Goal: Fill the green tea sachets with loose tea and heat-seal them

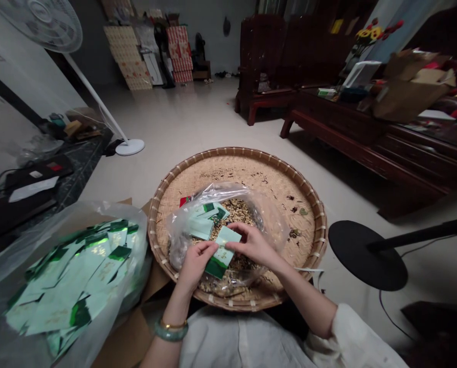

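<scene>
Between my two hands is a pale green packet (221,252) with a dark green end, held over an open clear plastic bag (265,204). My left hand (196,262) pinches the packet's left edge. With thumb and fingers, my right hand (251,245) grips its upper right side. Inside the bag lie loose dried bits (241,208), brown and tan, and several more green packets (201,228). The bag rests in a round woven bamboo tray (290,179) in front of my lap. Whether the packet is sealed, I cannot tell.
Left of the tray, a large plastic bag (136,209) full of similar green packets sits in a cardboard box (117,345). A black round stand base (367,255) is at the right. Farther off are a white fan (131,147) and a dark wooden table (351,128).
</scene>
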A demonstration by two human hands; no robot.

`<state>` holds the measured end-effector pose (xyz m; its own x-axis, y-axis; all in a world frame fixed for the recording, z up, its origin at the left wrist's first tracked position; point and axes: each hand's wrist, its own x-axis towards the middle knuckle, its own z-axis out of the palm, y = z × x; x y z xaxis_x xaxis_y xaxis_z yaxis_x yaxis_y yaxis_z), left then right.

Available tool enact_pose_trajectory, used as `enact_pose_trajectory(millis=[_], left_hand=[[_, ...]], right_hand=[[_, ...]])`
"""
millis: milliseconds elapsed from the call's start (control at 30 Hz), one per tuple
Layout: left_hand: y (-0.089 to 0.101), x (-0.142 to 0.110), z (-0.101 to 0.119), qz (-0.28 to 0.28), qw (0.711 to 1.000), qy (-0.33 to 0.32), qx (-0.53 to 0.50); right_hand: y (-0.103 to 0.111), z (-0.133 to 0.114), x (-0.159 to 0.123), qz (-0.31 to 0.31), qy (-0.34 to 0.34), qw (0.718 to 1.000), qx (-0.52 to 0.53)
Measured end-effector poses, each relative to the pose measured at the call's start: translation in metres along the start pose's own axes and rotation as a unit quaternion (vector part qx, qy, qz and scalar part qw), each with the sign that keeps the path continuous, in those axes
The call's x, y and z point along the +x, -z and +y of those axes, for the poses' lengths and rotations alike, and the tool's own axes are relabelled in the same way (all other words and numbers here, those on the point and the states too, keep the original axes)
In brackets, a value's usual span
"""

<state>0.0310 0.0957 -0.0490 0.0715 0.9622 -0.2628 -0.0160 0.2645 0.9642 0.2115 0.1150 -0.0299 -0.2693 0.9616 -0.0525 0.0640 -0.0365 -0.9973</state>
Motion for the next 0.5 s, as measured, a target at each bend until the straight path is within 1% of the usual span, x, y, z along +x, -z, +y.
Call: enact_pose_trajectory(millis=[33, 100, 167, 233, 267, 333, 400, 433, 467, 500], left_hand=[[-0.002, 0.0, -0.002, 0.021, 1.0, -0.002, -0.007], [-0.004, 0.0, -0.005, 0.042, 0.999, -0.002, -0.017], [-0.003, 0.0, -0.008, 0.04, 0.999, -0.007, -0.003], [-0.001, -0.002, -0.008, 0.036, 0.998, -0.028, 0.033], [0.0, -0.003, -0.008, 0.039, 0.996, -0.051, 0.062], [0.002, -0.005, -0.006, 0.056, 0.979, -0.129, 0.147], [0.003, -0.007, -0.004, 0.071, 0.943, -0.218, 0.243], [0.003, -0.008, -0.004, 0.076, 0.923, -0.25, 0.282], [0.004, -0.008, -0.005, 0.081, 0.909, -0.27, 0.307], [0.005, -0.008, -0.006, 0.09, 0.901, -0.278, 0.321]], right_hand=[[-0.002, 0.002, 0.0, 0.014, -0.011, 1.0, 0.022], [-0.005, 0.009, 0.0, 0.02, -0.042, 0.998, 0.051], [-0.006, 0.014, 0.0, 0.008, -0.065, 0.996, 0.057], [-0.005, 0.016, 0.001, 0.013, -0.058, 0.998, 0.035], [-0.005, 0.015, 0.001, 0.025, -0.037, 0.999, 0.008], [-0.006, 0.01, 0.001, 0.061, 0.032, 0.995, -0.073], [-0.01, 0.004, 0.001, 0.085, 0.106, 0.98, -0.148], [-0.012, 0.001, 0.001, 0.085, 0.132, 0.973, -0.168], [-0.015, -0.001, 0.001, 0.078, 0.15, 0.97, -0.173], [-0.017, -0.003, 0.001, 0.071, 0.158, 0.971, -0.167]])
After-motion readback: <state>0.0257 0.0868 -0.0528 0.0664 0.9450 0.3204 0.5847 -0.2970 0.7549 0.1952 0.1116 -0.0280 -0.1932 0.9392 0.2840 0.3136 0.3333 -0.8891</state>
